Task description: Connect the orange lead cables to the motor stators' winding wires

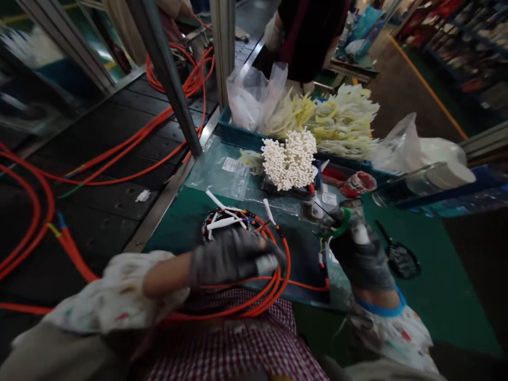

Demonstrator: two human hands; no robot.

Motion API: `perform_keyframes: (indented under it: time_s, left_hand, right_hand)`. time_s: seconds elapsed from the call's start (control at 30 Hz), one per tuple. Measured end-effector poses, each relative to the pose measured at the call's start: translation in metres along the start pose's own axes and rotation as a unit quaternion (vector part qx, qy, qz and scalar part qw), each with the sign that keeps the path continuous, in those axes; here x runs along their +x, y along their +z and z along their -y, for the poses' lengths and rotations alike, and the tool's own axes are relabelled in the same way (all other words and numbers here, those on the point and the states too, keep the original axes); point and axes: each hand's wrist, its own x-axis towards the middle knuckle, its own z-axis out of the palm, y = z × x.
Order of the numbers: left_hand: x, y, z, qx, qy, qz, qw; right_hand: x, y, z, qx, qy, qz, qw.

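My left hand (pixel 238 256), in a dark glove with white wrapping on a finger, is blurred by motion over a coil of orange cable (pixel 284 248). Whether its fingers grip the cable cannot be made out. White sleeves (pixel 226 222) and thin dark wires lie bundled just beyond that hand. My right hand (pixel 363 254), gloved too, is closed at the right of the table around a small thing with a green curved part (pixel 343 222), whose kind is unclear. A thin orange wire end with a white label (pixel 320 259) lies between the hands.
A bundle of white-tipped sticks (pixel 289 161) stands ahead, before a blue tray (pixel 238 132) of yellowish strips. A clear jar (pixel 432 182) and a black looped object (pixel 400 259) are at right. Orange cables (pixel 130 143) cross the slatted surface at left. Another person (pixel 309 42) stands beyond.
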Motion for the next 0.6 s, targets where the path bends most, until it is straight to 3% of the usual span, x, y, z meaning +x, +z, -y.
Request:
perform_keyframes:
  time_s: [0.03,0.07,0.1,0.17,0.23,0.3,0.43,0.6]
  left_hand:
    - [-0.001,-0.028,-0.002,0.057,-0.005,-0.041,0.998]
    - [0.003,-0.057,-0.002,0.136,-0.015,-0.131,0.982]
    - [0.01,-0.084,0.002,0.232,-0.041,-0.208,0.949]
    - [0.036,-0.126,0.017,0.296,-0.078,-0.24,0.921]
    - [0.068,-0.149,0.038,0.332,-0.098,-0.213,0.914]
    - [0.102,-0.154,0.059,0.359,-0.096,-0.179,0.911]
    - [0.155,-0.144,0.081,0.406,-0.072,-0.167,0.896]
    - [0.175,-0.139,0.087,0.41,-0.035,-0.203,0.889]
  right_hand:
    - [-0.003,-0.001,0.008,0.014,0.018,-0.017,1.0]
    - [-0.005,0.001,0.017,0.034,0.041,-0.029,0.998]
    - [-0.008,0.005,0.026,0.055,0.065,-0.034,0.996]
    - [-0.012,0.021,0.042,0.088,0.091,-0.005,0.992]
    - [-0.019,0.046,0.052,0.096,0.068,0.04,0.992]
    - [-0.029,0.074,0.055,0.064,0.025,0.049,0.996]
    - [-0.047,0.111,0.045,-0.023,-0.041,0.029,0.998]
    - [-0.054,0.126,0.025,-0.023,-0.07,0.003,0.997]
